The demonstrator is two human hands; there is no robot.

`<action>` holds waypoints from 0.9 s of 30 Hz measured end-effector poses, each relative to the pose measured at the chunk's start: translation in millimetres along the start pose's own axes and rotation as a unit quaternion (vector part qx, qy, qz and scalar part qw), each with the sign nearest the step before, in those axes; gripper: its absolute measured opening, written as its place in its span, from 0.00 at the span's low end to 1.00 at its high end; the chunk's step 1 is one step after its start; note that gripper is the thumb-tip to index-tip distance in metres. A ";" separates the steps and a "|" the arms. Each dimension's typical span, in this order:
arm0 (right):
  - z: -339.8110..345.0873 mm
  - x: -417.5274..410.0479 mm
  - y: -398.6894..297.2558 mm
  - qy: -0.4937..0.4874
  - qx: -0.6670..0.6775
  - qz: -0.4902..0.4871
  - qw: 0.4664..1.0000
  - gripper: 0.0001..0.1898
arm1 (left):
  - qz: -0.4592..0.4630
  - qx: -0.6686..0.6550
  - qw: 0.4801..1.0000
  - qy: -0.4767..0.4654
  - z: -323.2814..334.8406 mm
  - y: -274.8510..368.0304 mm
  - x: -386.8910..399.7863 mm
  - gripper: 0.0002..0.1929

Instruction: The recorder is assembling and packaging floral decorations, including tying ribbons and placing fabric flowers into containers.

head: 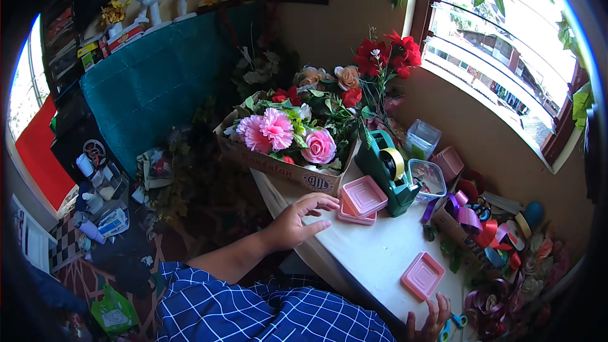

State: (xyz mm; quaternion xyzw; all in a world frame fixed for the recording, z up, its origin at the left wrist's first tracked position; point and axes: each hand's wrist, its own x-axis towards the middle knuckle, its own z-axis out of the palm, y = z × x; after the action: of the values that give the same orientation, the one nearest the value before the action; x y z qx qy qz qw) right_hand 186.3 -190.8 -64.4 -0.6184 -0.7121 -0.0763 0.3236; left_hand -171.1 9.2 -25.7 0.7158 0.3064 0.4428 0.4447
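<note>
My left hand [304,221] is held over the table's near edge with its fingers apart and nothing in them. Just beyond its fingertips sits a small stack of pink plastic square trays [364,197], the upper one set askew. A green tape dispenser [396,194] with a roll of yellowish tape [392,163] stands against that stack. Lower right, my right hand [429,319] shows only in part, fingers spread and holding nothing. Close above it lies another pink square tray [422,275]. Beside that hand are blue-green handled scissors [452,327], partly hidden.
A cardboard box [289,171] of artificial flowers [275,130] fills the table's far end. Clear plastic containers [422,137], ribbon rolls [489,235] and more artificial flowers line the wall side of the white table [365,256]. A green plastic bag [114,311] lies on the floor.
</note>
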 end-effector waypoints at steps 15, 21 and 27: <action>6.2 -2.6 -4.3 0.064 -0.025 0.022 0.997 0.22 | 0.051 0.408 0.907 -0.087 -89.6 -3.6 180.2 0.15; 8.8 -3.8 -1.9 0.076 -0.017 0.012 0.997 0.22 | 0.080 0.488 0.866 -0.077 -80.4 -17.7 198.5 0.09; 6.8 -5.7 -5.6 0.081 0.006 0.039 0.996 0.22 | 0.078 0.489 0.869 -0.004 -100.0 18.2 195.9 0.09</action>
State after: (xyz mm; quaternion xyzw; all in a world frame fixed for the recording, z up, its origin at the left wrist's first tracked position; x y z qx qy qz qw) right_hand 178.7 -193.3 -71.2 -0.6355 -0.6594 -0.1089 0.3867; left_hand -178.6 201.2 82.8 0.8651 0.4247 0.2668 0.0031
